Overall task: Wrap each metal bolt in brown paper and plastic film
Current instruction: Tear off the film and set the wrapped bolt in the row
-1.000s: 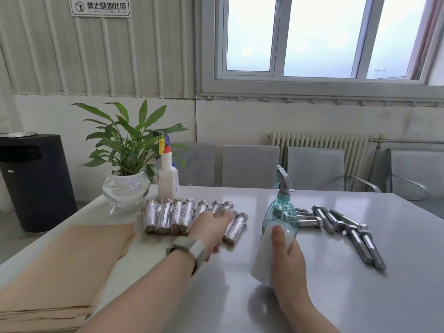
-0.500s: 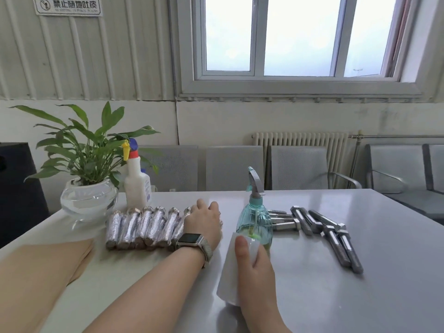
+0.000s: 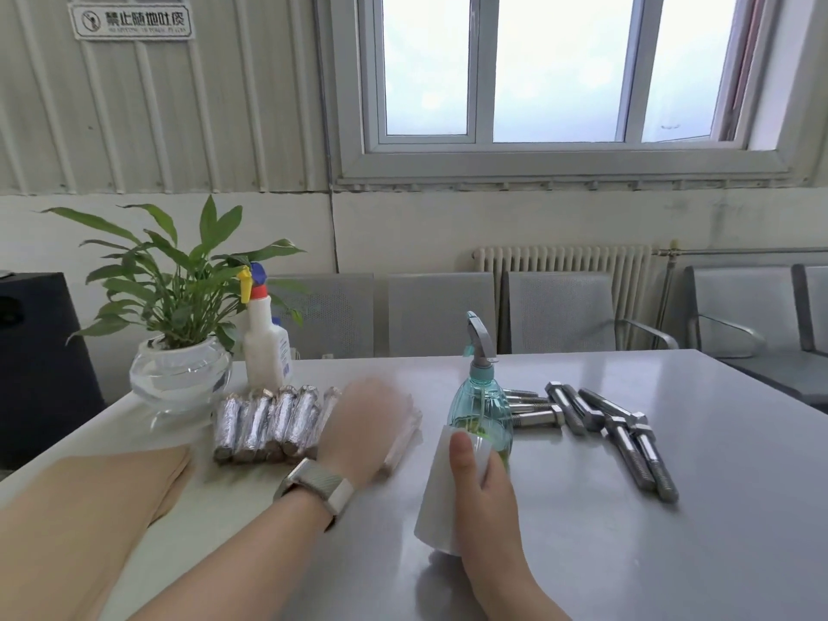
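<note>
Several wrapped bolts (image 3: 264, 423), shiny with film, lie side by side in a row at the table's left middle. My left hand (image 3: 363, 428), blurred by motion, lies palm down over the right end of that row, fingers stretched forward, with one wrapped bolt (image 3: 403, 437) showing at its right edge. My right hand (image 3: 484, 490) grips a white roll (image 3: 434, 495) that stands tilted on the table, thumb on its front. Several bare metal bolts (image 3: 623, 428) lie loose to the right. A stack of brown paper sheets (image 3: 89, 508) sits at the near left.
A teal spray bottle (image 3: 481, 410) stands just behind the white roll. A white spray bottle (image 3: 266, 347) and a potted plant in a glass bowl (image 3: 179, 369) stand at the back left. Grey chairs (image 3: 560, 311) line the table's (image 3: 649, 553) far edge; a black bin (image 3: 36, 374) stands left.
My left hand slid over the right end of the wrapped row and is now blurred with motion. My right hand still holds the white roll. My head turned, shifting the view.
</note>
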